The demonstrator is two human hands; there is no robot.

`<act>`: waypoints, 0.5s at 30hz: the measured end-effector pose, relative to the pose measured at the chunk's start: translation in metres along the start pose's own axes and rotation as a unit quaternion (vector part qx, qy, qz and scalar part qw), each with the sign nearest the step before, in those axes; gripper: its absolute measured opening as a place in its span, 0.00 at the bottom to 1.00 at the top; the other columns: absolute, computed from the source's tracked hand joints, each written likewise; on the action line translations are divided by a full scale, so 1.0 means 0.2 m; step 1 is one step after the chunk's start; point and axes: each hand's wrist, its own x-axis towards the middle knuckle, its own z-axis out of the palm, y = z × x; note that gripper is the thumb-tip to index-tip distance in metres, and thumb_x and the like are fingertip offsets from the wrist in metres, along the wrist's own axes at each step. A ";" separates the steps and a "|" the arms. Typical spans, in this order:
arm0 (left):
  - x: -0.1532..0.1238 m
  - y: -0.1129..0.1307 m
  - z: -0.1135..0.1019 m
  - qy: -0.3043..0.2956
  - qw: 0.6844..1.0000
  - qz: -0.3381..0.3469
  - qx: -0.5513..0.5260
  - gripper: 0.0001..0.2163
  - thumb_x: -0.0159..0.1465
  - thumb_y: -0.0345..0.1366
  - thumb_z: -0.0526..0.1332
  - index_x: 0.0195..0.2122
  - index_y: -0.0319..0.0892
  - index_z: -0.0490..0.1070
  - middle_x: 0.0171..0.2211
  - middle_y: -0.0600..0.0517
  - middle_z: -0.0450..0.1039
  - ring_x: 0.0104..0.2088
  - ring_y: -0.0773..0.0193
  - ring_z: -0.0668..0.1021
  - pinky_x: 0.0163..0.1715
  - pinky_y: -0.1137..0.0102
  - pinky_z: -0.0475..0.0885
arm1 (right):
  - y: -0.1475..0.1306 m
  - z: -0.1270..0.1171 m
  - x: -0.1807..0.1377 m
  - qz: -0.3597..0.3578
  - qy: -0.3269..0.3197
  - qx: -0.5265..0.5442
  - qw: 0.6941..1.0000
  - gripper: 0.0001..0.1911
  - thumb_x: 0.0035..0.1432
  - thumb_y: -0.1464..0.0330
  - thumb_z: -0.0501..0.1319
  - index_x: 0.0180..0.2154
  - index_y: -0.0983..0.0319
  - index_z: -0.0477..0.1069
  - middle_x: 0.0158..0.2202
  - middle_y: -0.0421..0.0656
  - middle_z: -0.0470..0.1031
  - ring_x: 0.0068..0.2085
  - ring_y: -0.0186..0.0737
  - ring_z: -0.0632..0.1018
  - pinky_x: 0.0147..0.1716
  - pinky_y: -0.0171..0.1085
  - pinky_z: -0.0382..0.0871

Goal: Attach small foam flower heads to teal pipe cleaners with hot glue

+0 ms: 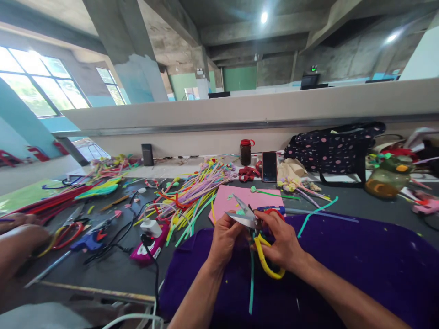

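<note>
My right hand [283, 242] grips scissors [244, 221] with one yellow and one red handle loop. Their blades are spread and point left, over my left hand's fingertips. My left hand [224, 240] is closed in a pinch close to the blades, on a green pipe cleaner [252, 283] whose stem hangs down between both hands. A small pale-green piece shows by the blades; its exact shape is hard to make out. Beneath the hands lie a dark purple cloth [343, 260] and a pink sheet [222, 196].
A heap of colourful pipe cleaners [202, 187] lies behind my hands. Leftward are a pink power strip [149, 249], a blue glue gun [91, 242] and another person's hand [20, 237]. A phone [269, 165], a patterned bag [329, 151] and a bottle [389, 178] stand behind.
</note>
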 end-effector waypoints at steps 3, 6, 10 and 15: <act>0.00 0.00 0.00 0.006 1.000 0.004 0.008 0.11 0.49 0.40 0.64 0.30 0.39 0.69 0.15 0.56 0.69 0.12 0.73 0.67 0.13 0.78 0.59 | 0.00 0.00 0.00 -0.005 0.005 0.004 1.000 0.34 0.44 0.61 0.63 0.53 0.60 0.57 0.36 0.44 0.65 0.35 0.41 0.69 0.31 0.39 0.67; 0.00 -0.01 0.00 0.003 1.000 0.002 0.012 0.12 0.49 0.41 0.65 0.31 0.39 0.70 0.14 0.56 0.69 0.13 0.72 0.68 0.14 0.78 0.60 | 0.00 0.00 0.00 -0.004 0.004 0.005 1.000 0.34 0.44 0.62 0.63 0.53 0.60 0.57 0.35 0.44 0.65 0.34 0.40 0.69 0.31 0.38 0.67; 0.00 0.00 0.00 0.012 1.000 -0.003 0.021 0.13 0.48 0.41 0.65 0.31 0.38 0.70 0.15 0.55 0.69 0.12 0.73 0.67 0.13 0.78 0.58 | 0.00 0.00 0.01 -0.006 0.010 0.005 1.000 0.34 0.44 0.62 0.63 0.53 0.59 0.56 0.35 0.44 0.65 0.34 0.40 0.69 0.31 0.38 0.67; -0.01 0.01 0.01 0.015 1.000 0.007 0.014 0.13 0.47 0.41 0.65 0.30 0.39 0.71 0.15 0.55 0.70 0.12 0.74 0.65 0.12 0.78 0.58 | 0.00 0.01 0.00 -0.006 0.009 0.009 1.000 0.33 0.45 0.62 0.63 0.53 0.59 0.57 0.35 0.44 0.65 0.34 0.40 0.69 0.31 0.38 0.68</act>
